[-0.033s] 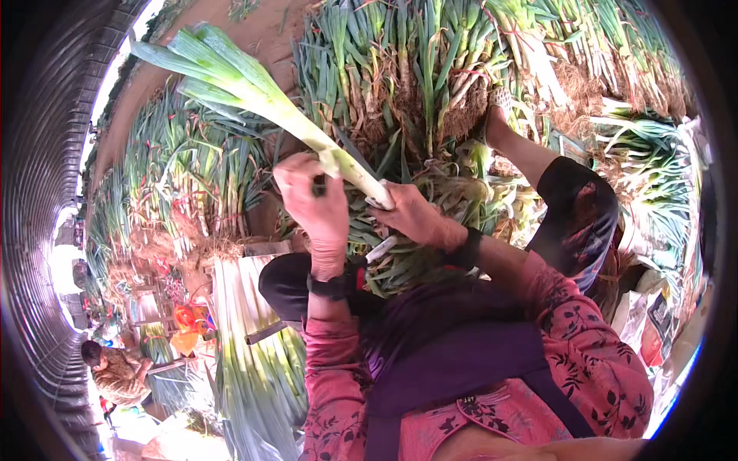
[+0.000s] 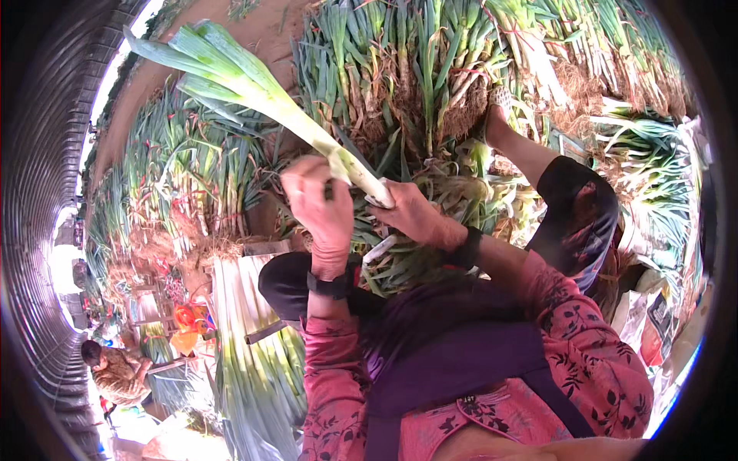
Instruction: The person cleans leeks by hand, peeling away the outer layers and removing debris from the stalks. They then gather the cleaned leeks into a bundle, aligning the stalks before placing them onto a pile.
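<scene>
A long leek (image 2: 284, 115) slants across the upper middle, its green leaves up to the left and its white end down to the right. My right hand (image 2: 419, 215) is closed round that white end. By its fingertips sits a small dark and pale thing (image 2: 374, 202), too small to make out. Slightly blurred, my left hand (image 2: 319, 201) curls its fingers at a pale loose outer layer (image 2: 335, 163) partway along the stalk, seemingly pinching it. Under both hands lies a heap of stripped leaves (image 2: 407, 265).
Bundles of rooted leeks (image 2: 400, 69) stand beyond my hands, with more at the left (image 2: 184, 169) and right (image 2: 646, 161). Cleaned leeks (image 2: 254, 346) lie beside my left knee. A person (image 2: 119, 375) sits at the far lower left. A ribbed dark wall (image 2: 38, 192) curves along the left.
My left hand has shifted a little right along the stalk, toward my right hand. The leek's leafy end has tipped slightly up and left. My right hand keeps its place.
</scene>
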A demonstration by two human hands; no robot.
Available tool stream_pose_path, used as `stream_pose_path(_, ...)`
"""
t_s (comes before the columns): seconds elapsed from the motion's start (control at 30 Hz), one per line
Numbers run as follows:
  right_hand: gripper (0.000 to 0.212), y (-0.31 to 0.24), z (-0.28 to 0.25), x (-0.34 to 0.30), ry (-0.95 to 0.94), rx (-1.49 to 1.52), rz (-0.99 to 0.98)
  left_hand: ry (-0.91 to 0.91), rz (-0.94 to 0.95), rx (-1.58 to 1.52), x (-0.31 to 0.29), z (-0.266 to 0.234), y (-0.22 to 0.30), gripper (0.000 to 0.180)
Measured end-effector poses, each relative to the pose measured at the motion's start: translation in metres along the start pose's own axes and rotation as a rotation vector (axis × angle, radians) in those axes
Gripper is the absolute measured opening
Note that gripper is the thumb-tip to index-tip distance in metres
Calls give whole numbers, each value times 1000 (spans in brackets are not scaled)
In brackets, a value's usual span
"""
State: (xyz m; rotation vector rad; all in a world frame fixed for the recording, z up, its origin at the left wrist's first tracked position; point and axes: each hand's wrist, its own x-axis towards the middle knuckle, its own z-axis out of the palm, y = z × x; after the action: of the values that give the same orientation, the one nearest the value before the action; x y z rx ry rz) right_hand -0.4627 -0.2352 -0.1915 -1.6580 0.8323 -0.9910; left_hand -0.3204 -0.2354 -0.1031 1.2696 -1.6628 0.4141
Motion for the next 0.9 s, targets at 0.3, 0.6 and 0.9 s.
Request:
stream_pose_path(0.3, 26, -16, -25, 29, -94, -3, -104, -183, -479, -884, 17, -38, 0, 18)
stream_pose_path(0.6, 22, -29, 7, 27, 53, -611, -176, 154, -1017, -1212, 37, 18, -67, 52)
stream_pose_path(0.9, 27, -16, 37, 43, -147, 3, -632, 236, -1094, -1046, 27, 23, -142, 43)
